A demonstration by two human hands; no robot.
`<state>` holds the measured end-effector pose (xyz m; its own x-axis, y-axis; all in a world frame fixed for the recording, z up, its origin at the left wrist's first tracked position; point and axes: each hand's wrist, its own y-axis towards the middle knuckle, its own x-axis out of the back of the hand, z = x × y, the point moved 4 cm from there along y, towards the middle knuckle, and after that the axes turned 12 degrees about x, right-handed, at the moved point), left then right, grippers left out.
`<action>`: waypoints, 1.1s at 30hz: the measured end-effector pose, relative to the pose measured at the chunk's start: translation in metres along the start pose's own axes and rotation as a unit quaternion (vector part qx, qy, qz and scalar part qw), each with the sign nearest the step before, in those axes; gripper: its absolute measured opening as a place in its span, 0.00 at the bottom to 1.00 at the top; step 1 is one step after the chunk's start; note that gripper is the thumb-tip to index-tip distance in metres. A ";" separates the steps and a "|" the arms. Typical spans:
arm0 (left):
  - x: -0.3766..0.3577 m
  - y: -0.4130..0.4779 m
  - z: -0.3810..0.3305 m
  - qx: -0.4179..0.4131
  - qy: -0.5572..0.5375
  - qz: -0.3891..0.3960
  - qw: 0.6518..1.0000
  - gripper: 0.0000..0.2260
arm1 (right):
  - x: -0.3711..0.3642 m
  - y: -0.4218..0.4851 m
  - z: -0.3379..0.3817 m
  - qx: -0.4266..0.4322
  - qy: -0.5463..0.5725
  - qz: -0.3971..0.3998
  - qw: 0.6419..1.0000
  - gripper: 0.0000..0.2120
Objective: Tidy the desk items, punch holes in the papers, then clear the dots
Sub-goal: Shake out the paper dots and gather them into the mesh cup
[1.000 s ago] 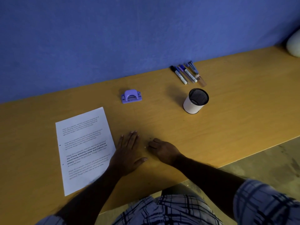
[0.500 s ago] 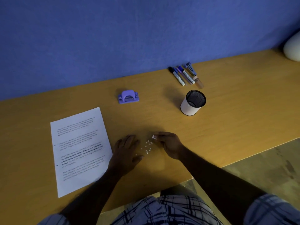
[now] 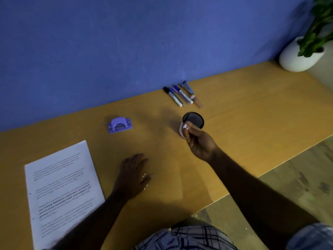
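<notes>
There is one cup (image 3: 195, 119) on the desk (image 3: 252, 109). It is round like a tube, white on the outside and dark inside, and it stands up straight.

Behind the cup, by the blue wall (image 3: 126, 42), lie the markers (image 3: 180, 95). They lie side by side in a row and look like five, but they are small and hard to count. They are thin sticks, mostly white with dark or blue caps.

Left of the cup sits one hole punch (image 3: 119, 125). It is purple, looks like plastic, and has a rounded hump on top.

Far to the left of the cup, and nearer the person, lies one pile of papers (image 3: 61, 192). The top sheet is white, flat and full of printed words. I cannot tell how many sheets there are.

Far to the right of the cup is one smooth, round white pot (image 3: 295, 58) with a green plant (image 3: 319, 24) in it.

The desk is smooth, yellow-brown wood.

The right hand (image 3: 200, 143) is at the cup's near rim. Its fingers and thumb are squeezed together on a little clump of white paper dots (image 3: 185, 126).

The left hand (image 3: 132, 175) is left of the cup and nearer the person. It lies flat on the desk with its fingers straight, holding nothing. A few tiny white specks (image 3: 144, 176) show by its thumb.
</notes>
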<state>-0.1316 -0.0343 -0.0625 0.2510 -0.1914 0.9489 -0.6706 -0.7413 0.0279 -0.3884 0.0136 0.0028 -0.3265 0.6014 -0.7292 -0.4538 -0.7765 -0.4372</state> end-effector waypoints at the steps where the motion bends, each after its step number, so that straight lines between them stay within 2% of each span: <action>1: 0.001 0.005 -0.004 -0.004 0.006 -0.005 1.000 0.26 | 0.002 0.007 0.013 0.024 -0.033 -0.001 0.999 0.09; 5: 0.001 0.020 -0.013 0.007 0.020 -0.005 1.000 0.24 | 0.013 0.029 0.052 0.106 -0.190 -0.001 0.976 0.09; 7: 0.000 0.024 -0.015 0.013 0.026 0.000 1.000 0.23 | 0.017 0.039 0.064 0.148 -0.272 -0.001 0.951 0.08; 9: -0.001 0.025 -0.015 0.015 0.032 0.003 0.999 0.22 | 0.018 0.048 0.073 0.186 -0.369 -0.004 0.911 0.08; 11: -0.002 0.026 -0.013 0.016 0.033 0.002 0.999 0.22 | 0.017 0.056 0.079 0.221 -0.488 -0.008 0.844 0.10; 14: -0.002 0.028 -0.011 0.024 0.032 -0.004 0.999 0.22 | 0.006 0.059 0.086 0.281 -0.676 0.033 0.681 0.13; 16: -0.003 0.027 -0.008 0.027 0.036 -0.002 0.999 0.22 | -0.004 0.057 0.086 0.320 -0.739 0.077 0.588 0.14; 18: -0.003 0.027 -0.006 0.031 0.042 0.003 0.999 0.22 | -0.012 0.054 0.087 0.347 -0.766 0.110 0.531 0.12; 23: 0.000 0.026 -0.002 0.046 0.047 0.012 0.998 0.22 | -0.022 0.057 0.084 0.310 -0.820 0.136 0.461 0.06; 25: 0.001 0.024 0.001 0.053 0.045 0.022 0.997 0.22 | -0.025 0.060 0.083 0.285 -0.830 0.146 0.456 0.07; 30: 0.007 0.019 0.011 0.073 0.040 0.032 0.996 0.23 | -0.030 0.059 0.086 0.295 -0.809 0.133 0.490 0.07; 33: 0.013 0.011 0.021 0.077 0.037 0.039 0.996 0.26 | -0.030 0.060 0.080 0.276 -0.842 0.130 0.445 0.04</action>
<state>-0.1211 -0.0581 -0.0568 0.1471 -0.2093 0.9667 -0.5694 -0.8171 -0.0902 -0.4722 -0.0357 0.0403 -0.3747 0.1543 0.9142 -0.2020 -0.9760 0.0819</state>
